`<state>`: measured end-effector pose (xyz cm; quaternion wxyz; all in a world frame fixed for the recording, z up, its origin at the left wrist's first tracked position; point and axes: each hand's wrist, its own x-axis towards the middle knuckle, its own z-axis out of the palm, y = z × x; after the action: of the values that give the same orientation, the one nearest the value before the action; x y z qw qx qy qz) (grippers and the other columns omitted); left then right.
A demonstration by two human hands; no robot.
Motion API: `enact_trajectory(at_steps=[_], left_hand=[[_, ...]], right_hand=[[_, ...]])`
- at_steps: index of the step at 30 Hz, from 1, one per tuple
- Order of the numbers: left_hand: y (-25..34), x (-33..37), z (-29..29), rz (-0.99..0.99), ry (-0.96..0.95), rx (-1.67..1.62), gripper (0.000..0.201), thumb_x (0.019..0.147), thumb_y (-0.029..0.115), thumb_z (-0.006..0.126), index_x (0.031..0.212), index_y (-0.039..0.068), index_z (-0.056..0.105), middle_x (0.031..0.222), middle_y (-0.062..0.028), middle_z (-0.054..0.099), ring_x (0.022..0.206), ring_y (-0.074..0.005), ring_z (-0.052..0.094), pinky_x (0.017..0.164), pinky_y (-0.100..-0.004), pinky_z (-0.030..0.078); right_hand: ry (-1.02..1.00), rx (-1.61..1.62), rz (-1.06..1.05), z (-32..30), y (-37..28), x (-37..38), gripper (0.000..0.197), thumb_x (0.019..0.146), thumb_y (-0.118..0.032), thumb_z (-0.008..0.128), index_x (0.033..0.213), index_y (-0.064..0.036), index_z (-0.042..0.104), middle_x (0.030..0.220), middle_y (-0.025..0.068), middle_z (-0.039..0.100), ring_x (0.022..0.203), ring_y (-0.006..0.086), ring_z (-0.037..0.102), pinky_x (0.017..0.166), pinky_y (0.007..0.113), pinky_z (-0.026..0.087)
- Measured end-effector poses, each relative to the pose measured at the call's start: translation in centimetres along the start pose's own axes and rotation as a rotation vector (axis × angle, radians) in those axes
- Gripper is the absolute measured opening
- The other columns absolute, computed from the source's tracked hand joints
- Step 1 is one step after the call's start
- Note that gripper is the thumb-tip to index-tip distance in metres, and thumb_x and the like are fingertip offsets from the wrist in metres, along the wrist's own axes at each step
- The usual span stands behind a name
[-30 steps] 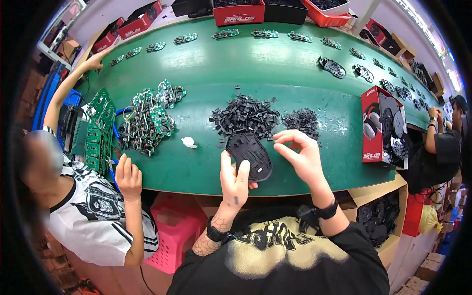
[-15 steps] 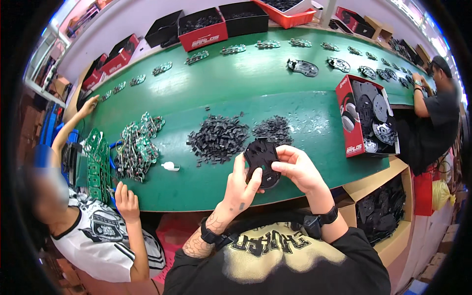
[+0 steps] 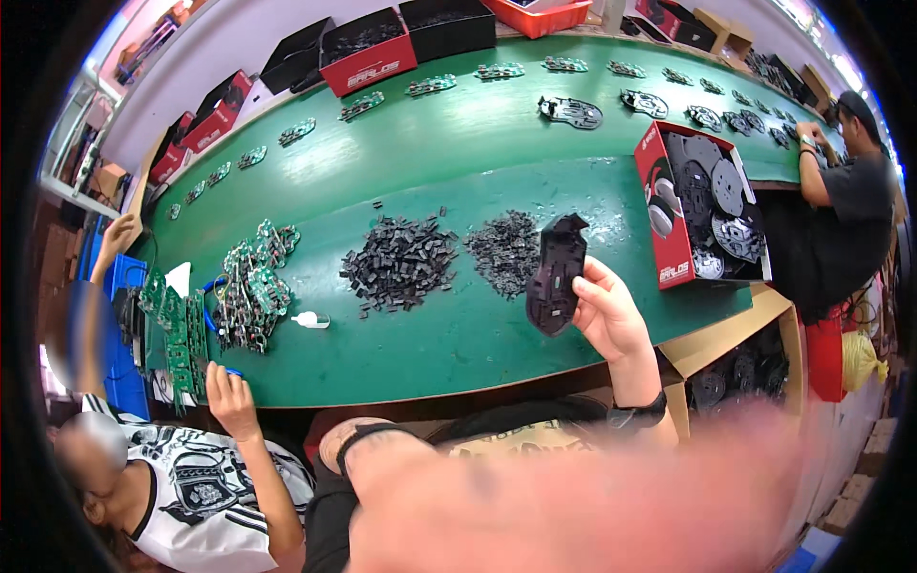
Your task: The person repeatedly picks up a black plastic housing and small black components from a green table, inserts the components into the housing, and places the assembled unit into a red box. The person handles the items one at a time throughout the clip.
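Observation:
My right hand (image 3: 607,315) is raised over the near edge of the green table (image 3: 449,143) and grips a black moulded mouse shell (image 3: 556,275) upright by its right side. My left forearm, with a black wristband (image 3: 355,437), crosses the bottom of the picture very close to the camera. It is a pink blur (image 3: 669,487), so its fingers cannot be made out. Just beyond the shell lie two heaps of small black plastic parts, one larger (image 3: 401,263) and one finer and darker (image 3: 504,250).
A red open box (image 3: 669,215) of black shells stands at the right. Green circuit boards (image 3: 250,291) and a small white bottle (image 3: 310,320) lie at the left, by a co-worker's hand (image 3: 229,396). Another person (image 3: 845,191) works at the far right. Red and black boxes (image 3: 368,53) line the back.
My left hand has let go of the shell and swung up close to the camera. My right hand alone now holds the shell, tilted upright. The view has shifted left.

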<state>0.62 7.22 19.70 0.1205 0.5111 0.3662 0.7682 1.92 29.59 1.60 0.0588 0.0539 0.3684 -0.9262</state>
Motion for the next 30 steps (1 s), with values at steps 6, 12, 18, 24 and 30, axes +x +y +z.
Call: enact_trajectory(at_steps=[6, 12, 18, 24, 30], left_hand=[[-0.4, 2.7, -1.1, 0.091, -0.316, -0.163, 0.049, 0.09, 0.03, 0.056, 0.131, 0.003, 0.048, 0.123, -0.018, 0.055, 0.11, -0.0312, 0.058, 0.096, -0.0416, 0.045], [0.2, 4.2, -0.2, 0.036, -0.146, 0.624, 0.042, 0.084, 0.023, 0.066, 0.12, 0.003, 0.058, 0.11, -0.015, 0.063, 0.102, -0.0317, 0.061, 0.091, -0.0408, 0.049], [-10.0, -1.2, -5.8, -0.434, -0.182, 1.145, 0.046, 0.078, 0.021, 0.076, 0.12, 0.005, 0.064, 0.112, -0.0116, 0.066, 0.097, -0.0291, 0.064, 0.086, -0.0388, 0.052], [-10.2, -4.2, -5.7, -0.444, -0.153, 1.278, 0.05, 0.074, 0.018, 0.079, 0.12, 0.009, 0.064, 0.1, -0.0069, 0.063, 0.088, -0.021, 0.063, 0.067, -0.0326, 0.055], [-9.8, -4.0, -6.0, -0.447, -0.195, 1.438, 0.042, 0.072, 0.018, 0.079, 0.111, 0.007, 0.067, 0.093, -0.0095, 0.063, 0.084, -0.0258, 0.063, 0.071, -0.0342, 0.054]], right_hand=[[0.161, 0.02, -0.196, -2.4, -0.5, -1.7, 0.037, 0.094, -0.01, 0.058, 0.128, 0.0012, 0.05, 0.116, 0.0092, 0.063, 0.103, 0.0189, 0.064, 0.089, 0.036, 0.053], [0.095, -0.118, -0.15, -1.3, -0.4, -2.3, 0.035, 0.091, -0.008, 0.061, 0.124, 0.0023, 0.054, 0.114, 0.0095, 0.064, 0.101, 0.0188, 0.064, 0.089, 0.035, 0.053], [-0.011, -0.405, -0.132, -0.5, -1.5, -3.2, 0.035, 0.088, 0.0, 0.064, 0.122, 0.0049, 0.058, 0.113, 0.0097, 0.065, 0.102, 0.0149, 0.062, 0.093, 0.031, 0.048], [-0.038, -0.534, -0.032, 0.6, -0.6, -2.9, 0.036, 0.089, 0.001, 0.062, 0.124, 0.0055, 0.056, 0.113, 0.0085, 0.064, 0.103, 0.0142, 0.062, 0.093, 0.031, 0.049], [0.03, -0.52, -0.036, 0.2, 0.7, -1.3, 0.037, 0.087, -0.003, 0.068, 0.122, 0.0035, 0.06, 0.105, 0.0073, 0.068, 0.094, 0.0122, 0.065, 0.085, 0.027, 0.053]])
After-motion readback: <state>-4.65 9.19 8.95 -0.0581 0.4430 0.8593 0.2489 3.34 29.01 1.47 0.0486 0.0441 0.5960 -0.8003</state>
